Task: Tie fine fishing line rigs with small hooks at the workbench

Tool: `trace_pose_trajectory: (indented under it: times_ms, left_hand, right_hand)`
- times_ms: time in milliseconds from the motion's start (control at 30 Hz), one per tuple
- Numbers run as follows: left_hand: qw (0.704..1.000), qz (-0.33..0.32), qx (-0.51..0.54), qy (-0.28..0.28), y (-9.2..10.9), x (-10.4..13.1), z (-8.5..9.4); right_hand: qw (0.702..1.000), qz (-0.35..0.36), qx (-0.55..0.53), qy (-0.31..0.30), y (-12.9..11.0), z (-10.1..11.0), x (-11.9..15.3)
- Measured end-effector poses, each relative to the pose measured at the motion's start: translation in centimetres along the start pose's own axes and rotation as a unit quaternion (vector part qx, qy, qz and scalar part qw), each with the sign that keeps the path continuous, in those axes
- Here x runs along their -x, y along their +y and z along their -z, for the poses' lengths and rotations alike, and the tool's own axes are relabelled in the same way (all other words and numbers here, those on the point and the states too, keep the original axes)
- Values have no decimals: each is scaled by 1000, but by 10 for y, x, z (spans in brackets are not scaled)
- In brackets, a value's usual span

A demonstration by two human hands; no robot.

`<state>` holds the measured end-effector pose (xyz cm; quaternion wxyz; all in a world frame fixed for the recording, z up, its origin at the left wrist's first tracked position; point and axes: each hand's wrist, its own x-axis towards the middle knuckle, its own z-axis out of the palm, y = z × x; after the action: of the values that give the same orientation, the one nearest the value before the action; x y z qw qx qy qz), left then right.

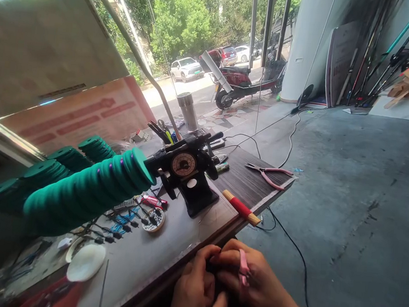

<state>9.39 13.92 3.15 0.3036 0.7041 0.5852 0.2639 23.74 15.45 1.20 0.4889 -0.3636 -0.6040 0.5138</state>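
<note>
Below the table's front edge, my left hand point(199, 285) and my right hand point(251, 274) are close together with fingers curled and fingertips nearly meeting. Whatever lies between their fingertips is too small or dark to make out. A pink band point(243, 268) is around a finger of my right hand. Just beyond the hands, a wooden stick wrapped in red point(240, 207) lies at the table edge. A black clamp device with a round dial point(184, 164) stands on the table, and a row of green spools point(89, 188) extends left from it.
Pink-handled pliers point(271, 174) lie at the table's right corner. A round container of white beads point(153, 220), small dark parts, a white lid point(86, 263) and a thin rod point(104, 286) are on the table point(178, 240). Cables run across the floor.
</note>
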Motion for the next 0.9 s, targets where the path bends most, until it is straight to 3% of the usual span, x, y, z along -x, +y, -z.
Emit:
trace_pose_trajectory:
  times_ms: [200,533,733,900]
  left_hand:
    - [1000,12,9,-15,4,0,3]
    - [994,-24,-68,77,2,-5,5]
    - [966,-162,-163,117,6,-16,7]
    - [916,-263,-270,140,4,-36,1]
  right_hand:
    - [989,92,105,45,7,-5,6]
    - [988,68,123,61,-3,14,4]
    - [982,62,158,80,5,12,3]
    - [964,94,177,176,16,15,3]
